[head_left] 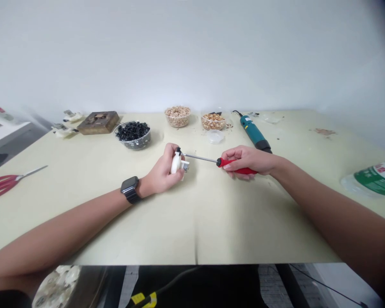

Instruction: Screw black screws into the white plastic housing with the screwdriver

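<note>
While the left hand [163,171] grips one white part [176,163] between thumb and fingers, the right hand [242,160] is closed around the handle of one red screwdriver [220,162], its tip at or just beside a small black piece [179,151] on the part's top end. Measured from the bowl of black bits [137,144], the white part is to the right and nearer the person, with the screwdriver extending farther right.

The black piece appears to be in place, so the work on this part looks partway along; whether a screw is seated, or which way it is being turned, is too small to tell. Two loose white parts [64,131] lie left of the bowl, out of hand; I cannot tell whether they are finished.

Beyond the bowl, to its right, are two tubs [178,123] of tan bits, uncountably many, and one clear lid [215,137]; farther right, one teal power tool [253,131] and one bottle [380,178]. One metal block [99,125] is just left of it, and one pair of scissors [6,184] lies farther left, nearer the person.
</note>
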Tool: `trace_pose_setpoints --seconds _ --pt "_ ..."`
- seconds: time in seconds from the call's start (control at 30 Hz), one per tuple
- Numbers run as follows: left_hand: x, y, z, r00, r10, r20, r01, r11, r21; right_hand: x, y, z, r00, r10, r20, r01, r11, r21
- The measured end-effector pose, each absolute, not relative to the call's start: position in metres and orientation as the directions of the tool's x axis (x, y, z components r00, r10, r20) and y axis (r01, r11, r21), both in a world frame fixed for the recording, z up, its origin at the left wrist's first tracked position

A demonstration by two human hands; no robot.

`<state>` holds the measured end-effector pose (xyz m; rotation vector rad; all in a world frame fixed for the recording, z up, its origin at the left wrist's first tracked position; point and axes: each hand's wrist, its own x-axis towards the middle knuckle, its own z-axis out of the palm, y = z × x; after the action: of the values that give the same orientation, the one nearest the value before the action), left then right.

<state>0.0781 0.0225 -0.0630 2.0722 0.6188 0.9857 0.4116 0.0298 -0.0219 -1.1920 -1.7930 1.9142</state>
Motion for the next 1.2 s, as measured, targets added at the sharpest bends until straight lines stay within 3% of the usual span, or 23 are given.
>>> trace_pose_setpoints --seconds 0.2,0.33,0.4,0.47,0.53,0.63,0.7,0.8,0.93,1.1,1.2 --pt "0.074 0.027 -0.061 0.606 0.626 0.491 0.165 -0.702 0.693 0.408 0.023 -0.013 -0.598 0.685 -0.416 0.414 -0.180 -0.892" --pt "0.077 0.027 -0.062 0.546 0.694 0.470 0.087 -0.605 0.792 0.401 0.015 -0.005 -0.523 0.796 -0.304 0.490 -0.011 -0.872" --pt "0.078 0.026 -0.062 0.497 0.755 0.427 0.053 -0.518 0.854 0.398 0.013 -0.006 -0.492 0.856 -0.157 0.547 0.163 -0.821" --pt "0.079 0.026 -0.062 0.445 0.822 0.354 0.034 -0.410 0.911 0.395 0.012 -0.010 -0.470 0.880 0.066 0.632 0.387 -0.672" --pt "0.079 0.026 -0.062 0.423 0.867 0.265 0.020 -0.301 0.953 0.392 0.011 -0.016 -0.470 0.841 0.267 0.726 0.541 -0.425" --pt "0.080 0.026 -0.061 0.435 0.880 0.192 -0.006 -0.210 0.978 0.390 0.007 -0.022 -0.492 0.776 0.394 0.808 0.576 -0.125" --pt "0.080 0.025 -0.060 0.446 0.875 0.188 -0.018 -0.201 0.979 0.390 0.005 -0.022 -0.510 0.759 0.405 0.815 0.576 -0.054" --pt "0.080 0.024 -0.059 0.452 0.871 0.190 0.017 -0.222 0.975 0.390 0.003 -0.019 -0.534 0.755 0.380 0.789 0.607 -0.096" --pt "0.078 0.023 -0.057 0.448 0.857 0.254 0.066 -0.315 0.947 0.391 0.005 -0.015 -0.519 0.789 0.328 0.734 0.608 -0.302" --pt "0.074 0.026 -0.056 0.487 0.780 0.394 0.082 -0.489 0.868 0.390 0.004 -0.008 -0.435 0.890 0.136 0.658 0.417 -0.627" --pt "0.070 0.030 -0.054 0.526 0.705 0.477 0.104 -0.609 0.786 0.390 0.002 0.001 -0.453 0.891 -0.031 0.598 0.278 -0.751"
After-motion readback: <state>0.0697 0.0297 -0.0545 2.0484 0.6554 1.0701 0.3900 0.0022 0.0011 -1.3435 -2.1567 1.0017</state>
